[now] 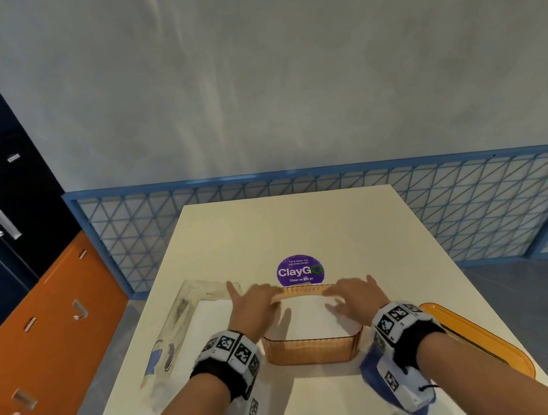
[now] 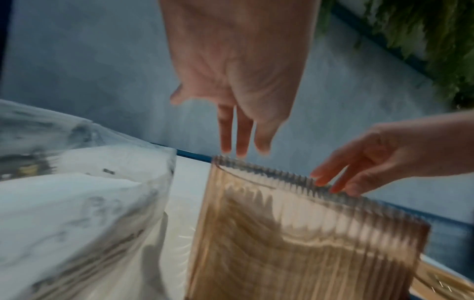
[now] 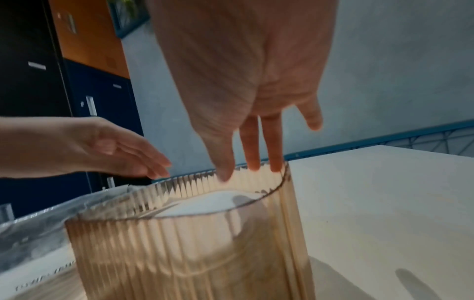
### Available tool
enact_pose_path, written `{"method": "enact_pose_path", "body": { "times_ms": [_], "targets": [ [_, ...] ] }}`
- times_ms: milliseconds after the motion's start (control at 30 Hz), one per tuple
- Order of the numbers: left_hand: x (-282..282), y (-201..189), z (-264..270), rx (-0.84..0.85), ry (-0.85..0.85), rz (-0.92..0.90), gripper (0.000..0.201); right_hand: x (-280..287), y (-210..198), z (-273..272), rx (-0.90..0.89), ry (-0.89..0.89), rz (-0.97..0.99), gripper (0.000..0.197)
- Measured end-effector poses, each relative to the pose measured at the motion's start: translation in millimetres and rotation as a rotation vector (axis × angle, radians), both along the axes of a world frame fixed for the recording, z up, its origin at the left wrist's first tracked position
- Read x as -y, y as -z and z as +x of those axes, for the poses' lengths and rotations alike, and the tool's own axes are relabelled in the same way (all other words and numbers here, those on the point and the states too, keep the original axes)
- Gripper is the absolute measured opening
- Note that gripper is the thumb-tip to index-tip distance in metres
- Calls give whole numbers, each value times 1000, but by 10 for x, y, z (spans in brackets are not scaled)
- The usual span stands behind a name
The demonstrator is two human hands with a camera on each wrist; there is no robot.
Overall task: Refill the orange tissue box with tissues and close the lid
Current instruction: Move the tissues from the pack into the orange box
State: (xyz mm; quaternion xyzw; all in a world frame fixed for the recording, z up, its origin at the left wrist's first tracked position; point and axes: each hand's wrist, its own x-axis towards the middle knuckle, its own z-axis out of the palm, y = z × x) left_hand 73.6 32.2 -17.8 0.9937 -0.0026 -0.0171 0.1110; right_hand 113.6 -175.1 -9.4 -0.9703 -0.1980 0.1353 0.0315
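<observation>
Translucent orange ribbed plastic tissue box (image 1: pixel 312 349) stands open on cream bench (image 1: pixel 354 225), white tissue stack (image 1: pixel 308 317) already inside. Left hand (image 1: pixel 255 308) and right hand (image 1: pixel 354 295) hover over far rim, fingers straight, gripping nothing. Flat orange lid (image 1: pixel 482 342) lies right of box, not yet fitted. Clear plastic tissue wrapper (image 1: pixel 180 325) lies left. Wrist views blurred: fingertip contact with rim uncertain. Lid partly hidden behind right wrist.
</observation>
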Motion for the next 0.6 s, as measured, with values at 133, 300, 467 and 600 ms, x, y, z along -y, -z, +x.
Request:
{"method": "enact_pose_path", "body": {
  "times_ms": [133, 300, 467, 600],
  "targets": [
    [-485, 136, -21, 232, -349, -101, 32, 172, 8, 65, 137, 169, 137, 43],
    [-725, 512, -103, -339, -480, 63, 53, 186, 125, 129, -108, 255, 261, 47],
    [-626, 727, -131, -417, -582, 73, 68, 162, 113, 94, -114, 227, 292, 41],
    [-597, 730, -140, -391, -636, 30, 57, 173, 127, 84, -134, 244, 285, 45]
  ]
}}
